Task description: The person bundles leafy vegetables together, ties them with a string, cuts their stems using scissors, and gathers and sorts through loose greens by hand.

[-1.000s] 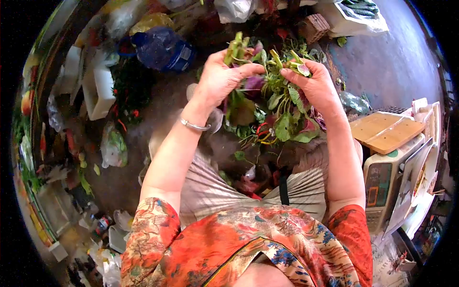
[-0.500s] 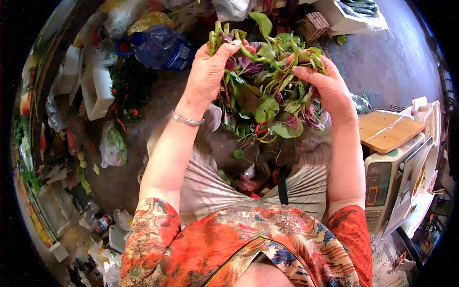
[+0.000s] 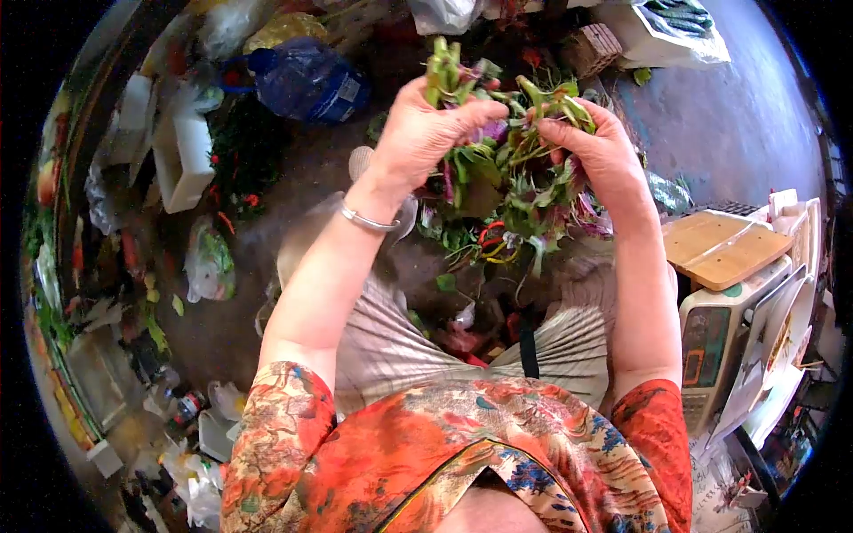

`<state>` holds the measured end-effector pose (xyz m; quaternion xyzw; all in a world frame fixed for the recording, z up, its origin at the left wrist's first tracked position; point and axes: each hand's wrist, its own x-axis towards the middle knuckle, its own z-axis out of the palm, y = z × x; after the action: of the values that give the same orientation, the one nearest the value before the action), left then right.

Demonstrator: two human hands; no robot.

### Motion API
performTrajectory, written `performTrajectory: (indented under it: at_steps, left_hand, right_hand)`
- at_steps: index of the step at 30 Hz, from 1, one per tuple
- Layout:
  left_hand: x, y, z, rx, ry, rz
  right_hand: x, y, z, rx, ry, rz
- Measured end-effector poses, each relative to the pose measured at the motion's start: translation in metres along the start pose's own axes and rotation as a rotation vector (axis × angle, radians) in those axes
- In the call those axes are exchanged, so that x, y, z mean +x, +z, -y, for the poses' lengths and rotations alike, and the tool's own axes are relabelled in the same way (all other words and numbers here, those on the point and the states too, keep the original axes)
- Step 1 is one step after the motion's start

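My left hand (image 3: pixel 426 133) is closed around a bunch of leafy greens (image 3: pixel 444 71), its cut green stems poking up above the fist. Close beside it, my right hand (image 3: pixel 597 149) grips more of these purple-and-green leafy greens (image 3: pixel 533 173), thumb pressed over the stems. Leaves hang below both hands, and some fingers are hidden behind them. Beneath the foliage, red and yellow loops (image 3: pixel 491 238) show, possibly ties. More leaves lie behind and under the hands, near my knees.
A large blue plastic bottle (image 3: pixel 306 82) lies at the upper left, near a white foam box (image 3: pixel 184 164). A bagged vegetable (image 3: pixel 210 262) is on the floor. On the right stands a scale (image 3: pixel 711 346) with a wooden board (image 3: pixel 729 247) on it.
My left hand has moved right, closer to the right hand, with its stems. My right hand has shifted slightly left. The hanging leaves have swung and bunched closer together.
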<state>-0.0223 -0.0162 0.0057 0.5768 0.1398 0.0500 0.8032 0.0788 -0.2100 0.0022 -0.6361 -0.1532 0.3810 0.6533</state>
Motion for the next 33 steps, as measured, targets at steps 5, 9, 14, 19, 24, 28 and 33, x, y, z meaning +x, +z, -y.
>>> performTrajectory:
  at_steps: [5, 9, 14, 19, 24, 28, 33]
  left_hand:
    - [-0.001, 0.017, 0.012, 0.020, -0.065, -0.013]
    - [0.005, -0.002, 0.005, -0.077, 0.042, -0.052]
    - [0.002, -0.019, -0.016, -0.056, 0.077, -0.027]
    - [0.006, -0.028, -0.007, 0.048, 0.089, -0.084]
    - [0.007, -0.017, 0.002, 0.031, -0.015, -0.040]
    - [-0.004, 0.012, 0.006, 0.107, -0.005, 0.019]
    - [-0.010, 0.028, 0.011, -0.016, -0.030, 0.076]
  right_hand:
    - [0.001, 0.013, -0.006, -0.061, -0.023, 0.049]
    - [-0.001, -0.004, 0.006, 0.065, -0.084, -0.033]
    - [-0.010, -0.020, 0.014, 0.185, -0.124, -0.054]
    - [-0.009, -0.018, 0.017, 0.282, -0.168, -0.043]
    - [-0.005, -0.016, 0.014, 0.362, -0.177, -0.013]
    - [-0.001, -0.012, 0.008, 0.494, -0.103, -0.030]
    - [-0.002, 0.003, 0.001, 0.511, -0.023, 0.005]
